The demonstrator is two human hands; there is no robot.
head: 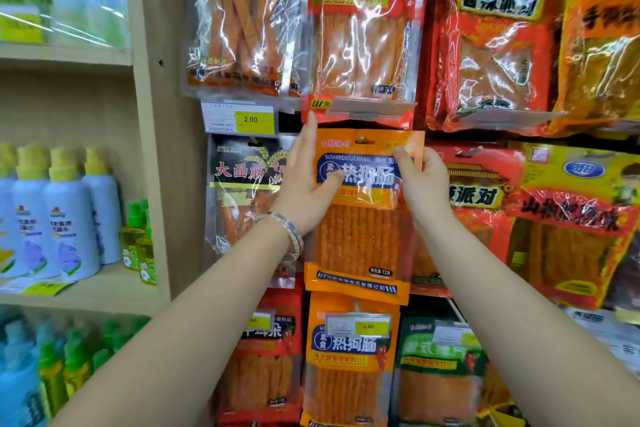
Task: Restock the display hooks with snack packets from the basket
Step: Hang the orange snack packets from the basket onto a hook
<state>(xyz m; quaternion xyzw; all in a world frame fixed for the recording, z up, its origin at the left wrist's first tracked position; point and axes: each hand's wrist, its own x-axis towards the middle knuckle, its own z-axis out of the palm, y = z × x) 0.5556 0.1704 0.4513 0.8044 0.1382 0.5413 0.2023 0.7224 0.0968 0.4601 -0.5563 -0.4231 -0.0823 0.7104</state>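
Hands gripped one orange plastic snack packet with a blue label (363,218) against the display wall: left hand (304,184) clasped its left edge, right hand (420,180) pinched its top right corner, its hang hole at a hook (362,140), below a red packet (363,31).

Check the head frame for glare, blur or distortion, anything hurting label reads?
Head view: glare streaks cross the clear wrappers, strongest on the top-row packets; the orange packet held by the left hand and right hand stays readable; the left-shelf bottles are soft; wide-angle stretch blurs the edges.
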